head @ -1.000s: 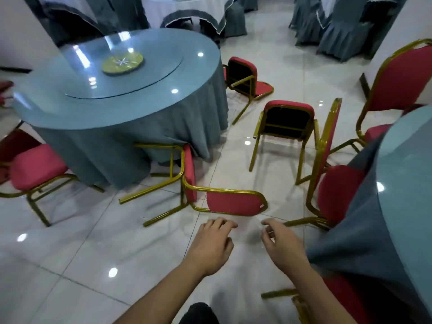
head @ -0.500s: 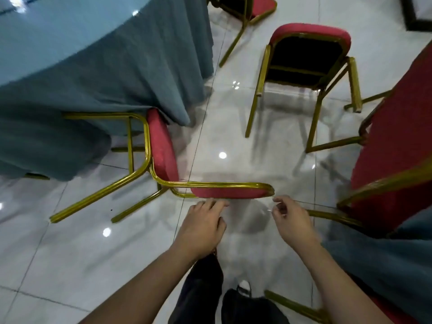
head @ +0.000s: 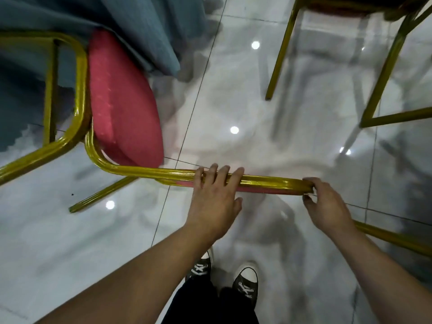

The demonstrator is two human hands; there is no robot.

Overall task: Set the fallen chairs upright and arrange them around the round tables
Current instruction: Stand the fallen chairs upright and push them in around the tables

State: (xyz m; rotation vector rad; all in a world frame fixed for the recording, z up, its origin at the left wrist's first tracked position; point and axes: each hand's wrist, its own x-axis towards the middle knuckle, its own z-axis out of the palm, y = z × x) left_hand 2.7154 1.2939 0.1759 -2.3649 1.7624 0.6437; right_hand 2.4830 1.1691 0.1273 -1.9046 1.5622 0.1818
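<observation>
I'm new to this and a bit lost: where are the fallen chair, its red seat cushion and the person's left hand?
fallen chair (head: 163,173): head view, gold backrest rail.
red seat cushion (head: 121,101): head view, middle of padding.
left hand (head: 214,197): head view, back of hand.

The glossy pale tiled floor carries everything here. A fallen chair with a red seat and gold frame lies on its side at my left. Another chair's gold legs stand far right. My sneakers stand nearest.
</observation>
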